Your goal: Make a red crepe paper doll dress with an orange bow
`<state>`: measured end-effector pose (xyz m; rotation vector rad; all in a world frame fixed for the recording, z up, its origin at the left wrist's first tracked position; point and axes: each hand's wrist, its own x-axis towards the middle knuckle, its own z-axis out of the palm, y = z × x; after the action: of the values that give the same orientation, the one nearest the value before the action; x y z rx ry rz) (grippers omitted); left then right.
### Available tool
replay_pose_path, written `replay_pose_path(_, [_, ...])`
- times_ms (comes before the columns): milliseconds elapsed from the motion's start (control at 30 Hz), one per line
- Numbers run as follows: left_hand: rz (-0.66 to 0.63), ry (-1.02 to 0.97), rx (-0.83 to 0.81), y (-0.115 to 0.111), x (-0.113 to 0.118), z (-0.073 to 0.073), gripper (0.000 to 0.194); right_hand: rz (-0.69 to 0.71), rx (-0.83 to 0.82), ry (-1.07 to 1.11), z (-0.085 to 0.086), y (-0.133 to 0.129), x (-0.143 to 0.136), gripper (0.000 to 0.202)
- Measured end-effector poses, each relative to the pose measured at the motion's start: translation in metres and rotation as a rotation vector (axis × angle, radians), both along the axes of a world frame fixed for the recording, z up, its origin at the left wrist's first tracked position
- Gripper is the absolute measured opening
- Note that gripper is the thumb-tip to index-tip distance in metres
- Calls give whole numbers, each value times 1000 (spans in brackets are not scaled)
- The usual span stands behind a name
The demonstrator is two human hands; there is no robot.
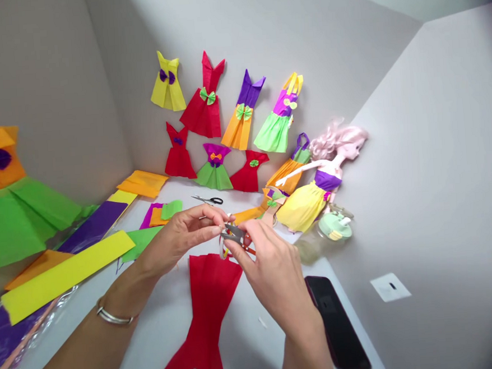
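My left hand (194, 228) is closed in a pinch, its fingertips at the blades of the tool in my right hand; what they pinch is too small to make out. My right hand (272, 261) grips small snips (233, 233) with two short grey blades, pointing left. Below the blades, a whitish ring (222, 247), perhaps a tape roll, hangs partly hidden by the fingers. Under both hands a red paper dress (206, 311) lies flat on the white table (155, 337), its narrow straps toward me.
Black-handled scissors (208, 200) lie behind my hands. Yellow (67, 275) and purple paper strips lie at left. A black phone (338, 324) rests at the right edge. A doll (310, 202) and a green-lidded jar (335, 225) stand back right; paper dresses (202, 109) hang on the wall.
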<state>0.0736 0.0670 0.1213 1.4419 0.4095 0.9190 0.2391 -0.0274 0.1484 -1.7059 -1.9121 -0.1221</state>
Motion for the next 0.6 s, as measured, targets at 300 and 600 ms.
replay_pose_path(300, [-55, 78, -81, -2, -3, -1, 7, 13, 22, -135, -3, 4, -3, 11])
replay_pose_path(600, [-71, -47, -142, 2, -2, 0, 6, 116, -28, 34, -1, 1, -2, 18])
